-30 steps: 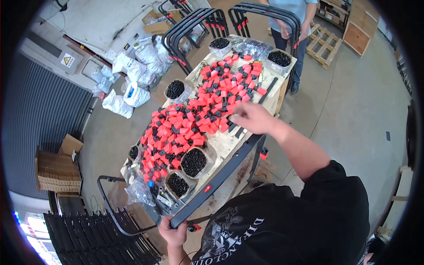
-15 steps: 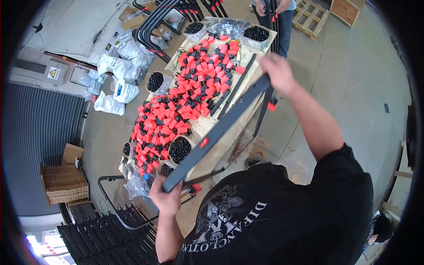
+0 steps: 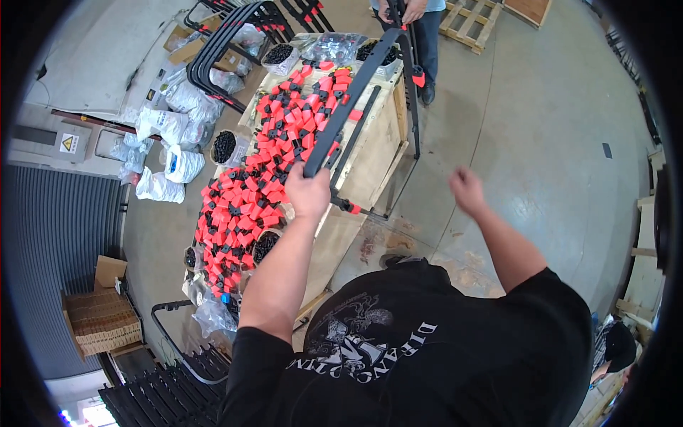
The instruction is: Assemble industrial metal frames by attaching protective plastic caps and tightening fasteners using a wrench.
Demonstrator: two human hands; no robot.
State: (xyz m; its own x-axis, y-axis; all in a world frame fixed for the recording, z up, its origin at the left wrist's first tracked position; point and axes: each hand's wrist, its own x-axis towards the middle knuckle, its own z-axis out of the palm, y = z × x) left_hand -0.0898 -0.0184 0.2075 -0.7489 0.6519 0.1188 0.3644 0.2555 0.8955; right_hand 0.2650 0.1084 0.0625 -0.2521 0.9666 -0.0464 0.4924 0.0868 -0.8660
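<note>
My left hand (image 3: 309, 191) grips the near end of a black tubular metal frame (image 3: 361, 84) with red fittings. The frame slants up and away over the worktable's right side, and its far end bends round beside a co-worker. My right hand (image 3: 467, 191) is off the frame, over the floor to the right; its fingers look curled in, slightly blurred, with nothing visible in them. Heaped on the table, left of the frame, are many red and black plastic caps (image 3: 245, 203).
Round tubs of small black parts, such as this tub (image 3: 224, 147), line the wooden worktable (image 3: 380, 132). A co-worker's hands (image 3: 409, 11) hold black tubes at the far end. More bent frames (image 3: 231, 46) and white sacks (image 3: 160, 186) stand left; a wooden pallet (image 3: 469, 25) lies beyond.
The frame has swung forward and away from me, my left hand moving forward with it. My right hand has let go of the frame and come back lower right.
</note>
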